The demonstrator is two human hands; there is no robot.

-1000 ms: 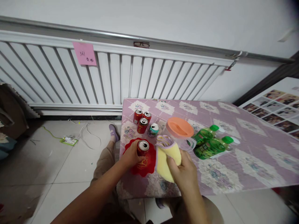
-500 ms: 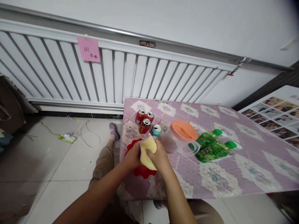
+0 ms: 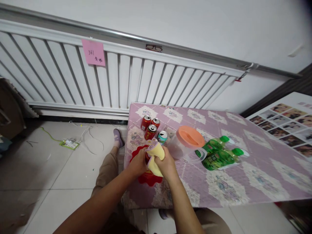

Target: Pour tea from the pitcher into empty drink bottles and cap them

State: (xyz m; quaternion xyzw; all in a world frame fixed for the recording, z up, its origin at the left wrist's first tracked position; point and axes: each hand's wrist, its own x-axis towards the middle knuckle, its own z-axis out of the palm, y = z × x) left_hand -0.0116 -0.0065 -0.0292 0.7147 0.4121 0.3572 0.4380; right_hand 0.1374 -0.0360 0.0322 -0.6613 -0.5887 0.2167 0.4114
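Note:
A yellow cloth [image 3: 156,151] with a purple edge is bunched between my two hands, above a red scalloped tray [image 3: 151,180]. My right hand [image 3: 168,164] is closed on the cloth, thumb pressed into it. My left hand [image 3: 138,163] is wrapped round a dark red object, probably a can, mostly hidden by fingers and cloth. Just beyond stand red cans [image 3: 149,133] and a teal can [image 3: 162,137]. Right of my hands is a clear plastic pitcher [image 3: 175,146] with an orange lid [image 3: 190,136].
Two green bottles [image 3: 220,159] lie right of the pitcher on the floral-covered table [image 3: 226,185]. Behind it is a white radiator [image 3: 146,78] with a pink note [image 3: 94,52] and glasses [image 3: 154,48]. A power strip [image 3: 69,144] with cables lies on the floor at left.
The cloth has folded over at its middle and lies more bunched under my right thumb. A dark red surface now shows between my left hand and the cloth. The view has shifted slightly.

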